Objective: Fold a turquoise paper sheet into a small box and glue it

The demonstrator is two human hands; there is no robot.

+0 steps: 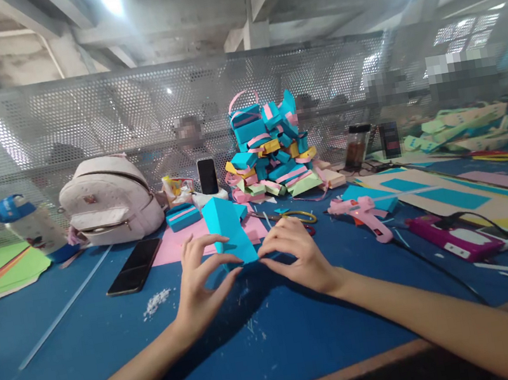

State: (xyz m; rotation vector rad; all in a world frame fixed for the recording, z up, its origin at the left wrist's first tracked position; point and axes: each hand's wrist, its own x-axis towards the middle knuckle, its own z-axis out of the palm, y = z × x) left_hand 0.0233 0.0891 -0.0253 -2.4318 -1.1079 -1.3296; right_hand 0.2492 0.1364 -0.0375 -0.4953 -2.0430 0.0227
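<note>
A folded piece of blue paper [230, 229] stands upright between my hands, with a crease down its length. My left hand [204, 278] pinches its lower left edge between thumb and fingers. At the lower right corner, my right hand [297, 252] grips it with thumb and fingertips. Behind it lies a sheet of pink paper [167, 247] with a small blue paper box [183, 216] at its back. Just past my right hand are scissors with yellow handles [305, 215]. A pink glue gun [362, 214] rests further right.
Blue and pink paper boxes [249, 130] are heaped at the back before a perforated metal screen [161, 92]. Leftward are a black phone [135, 266], a backpack [108, 200] and a bottle [38, 227]. A purple power strip [454, 238] and cables lie right. White scraps [157, 303] dot the table.
</note>
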